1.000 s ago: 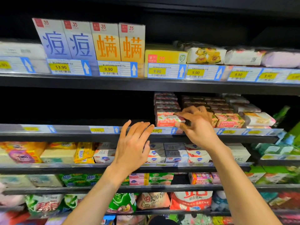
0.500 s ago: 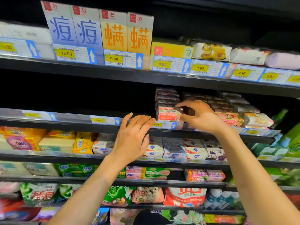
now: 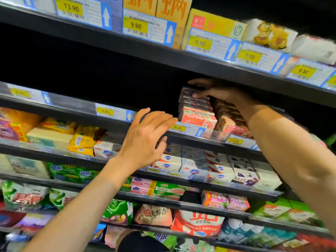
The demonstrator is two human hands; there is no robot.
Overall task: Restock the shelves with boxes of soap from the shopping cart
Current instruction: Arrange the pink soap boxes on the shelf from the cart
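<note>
Resting atop the Goat Soap stack point(image 3: 197, 113), the right hand point(image 3: 216, 90) lies flat

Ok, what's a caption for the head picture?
Right hand on stacked Goat Soap boxes; left hand open near the shelf edge.

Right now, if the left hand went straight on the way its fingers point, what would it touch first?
Probably the 8.00 price tag on the shelf rail, just past the left hand's fingertips, with the front Goat Soap box right behind it. Depth is unclear, so this is a guess.
</note>
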